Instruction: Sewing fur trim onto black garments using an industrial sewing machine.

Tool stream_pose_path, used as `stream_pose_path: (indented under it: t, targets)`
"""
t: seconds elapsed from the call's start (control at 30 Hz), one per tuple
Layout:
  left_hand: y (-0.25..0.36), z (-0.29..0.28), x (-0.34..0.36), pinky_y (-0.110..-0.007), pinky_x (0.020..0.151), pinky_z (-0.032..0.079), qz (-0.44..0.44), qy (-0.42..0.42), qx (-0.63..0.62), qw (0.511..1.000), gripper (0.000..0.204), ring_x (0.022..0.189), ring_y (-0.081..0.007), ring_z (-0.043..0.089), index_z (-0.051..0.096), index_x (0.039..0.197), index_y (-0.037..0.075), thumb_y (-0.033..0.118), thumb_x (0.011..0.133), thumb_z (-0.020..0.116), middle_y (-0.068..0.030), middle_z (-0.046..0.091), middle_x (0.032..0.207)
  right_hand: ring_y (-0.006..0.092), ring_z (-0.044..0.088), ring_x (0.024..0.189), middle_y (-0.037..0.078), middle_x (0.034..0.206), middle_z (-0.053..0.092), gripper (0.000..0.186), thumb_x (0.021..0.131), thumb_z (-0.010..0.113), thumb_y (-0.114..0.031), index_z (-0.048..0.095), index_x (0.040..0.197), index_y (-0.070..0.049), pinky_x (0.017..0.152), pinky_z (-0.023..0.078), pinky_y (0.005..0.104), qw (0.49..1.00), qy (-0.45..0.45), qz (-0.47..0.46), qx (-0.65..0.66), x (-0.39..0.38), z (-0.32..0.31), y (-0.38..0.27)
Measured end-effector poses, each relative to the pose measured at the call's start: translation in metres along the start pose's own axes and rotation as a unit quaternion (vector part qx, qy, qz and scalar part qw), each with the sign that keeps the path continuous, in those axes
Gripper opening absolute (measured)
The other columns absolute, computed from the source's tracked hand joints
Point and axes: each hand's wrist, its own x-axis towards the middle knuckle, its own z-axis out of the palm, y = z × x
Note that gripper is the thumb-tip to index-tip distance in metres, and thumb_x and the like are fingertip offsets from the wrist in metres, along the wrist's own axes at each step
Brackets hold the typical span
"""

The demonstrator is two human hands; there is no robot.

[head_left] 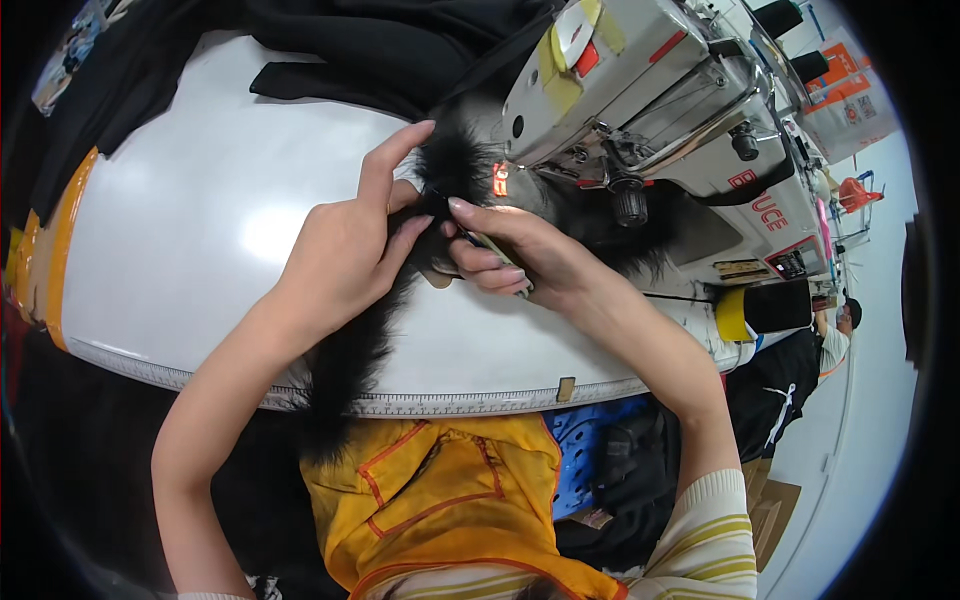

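one white table (200, 230) is topped at far right by a sewing machine (640, 110). below the near edge, a blue perforated container (570, 450) is seen beside dark cloth (635, 470); its contents cannot be told. a black fur strip (352, 360) is laid over the table's middle, its long axis pointed from near left to far right. it is pinched by the left hand (340, 245), forefinger extended; in the right hand (535, 245), fingers curled, a slim tool (487, 243) is gripped.

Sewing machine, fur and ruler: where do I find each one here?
Sewing machine (612, 88): head view, on its pale upper body.
Fur (350, 360): head view, on its lower length.
Ruler (480, 402): head view, on its stretch right of the fur.
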Motion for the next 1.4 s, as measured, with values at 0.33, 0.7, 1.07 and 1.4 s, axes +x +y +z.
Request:
stream_pose_path:
  t: [0.33,0.7,1.07,1.4]
  targets:
    - [-0.012,0.006,-0.001,-0.033,0.067,0.05,0.094,-0.054,0.021,0.994,0.055,0.08,-0.0312,0.065,0.04,0.128,0.014,0.008,0.081,0.066,-0.0106,0.067,0.081,-0.0002,0.025,0.04,-0.008,0.054,0.032,0.028,0.091,0.058,-0.029,0.052,0.084,-0.003,0.034,0.015,0.0178,0.98,0.093,-0.065,-0.163,-0.032,-0.008,0.021]
    - [0.036,0.012,-0.011,-0.027,0.069,0.051,0.188,0.137,0.031,0.972,0.015,0.079,-0.0216,0.064,0.066,0.083,0.002,-0.007,0.07,0.066,-0.0077,0.066,0.085,0.0316,0.045,0.115,0.017,0.126,0.049,0.043,0.085,0.061,-0.018,0.052,0.125,-0.005,0.094,0.038,0.0406,0.348,0.506,-0.167,-0.771,-0.169,-0.087,0.081]
    - [0.13,0.143,-0.044,-0.031,0.068,0.05,0.235,-0.326,-0.201,0.894,0.025,0.08,-0.0223,0.059,0.065,0.089,0.006,0.009,0.065,0.071,-0.0039,0.061,0.087,0.0162,0.06,0.098,0.009,0.108,0.059,0.043,0.085,0.067,-0.011,0.048,0.122,0.0,0.085,0.048,0.028,0.976,0.089,-0.123,0.153,-0.174,-0.028,0.235]
    - [0.122,0.14,-0.06,-0.035,0.078,0.049,0.124,-0.448,-0.074,0.882,0.021,0.093,-0.0272,0.059,0.061,0.102,0.006,0.011,0.081,0.064,-0.007,0.061,0.103,0.0358,0.053,0.102,0.021,0.104,0.055,0.041,0.068,0.052,0.0,0.052,0.109,0.004,0.092,0.042,0.0366,0.797,0.566,-0.172,-0.123,-0.186,-0.054,0.433]
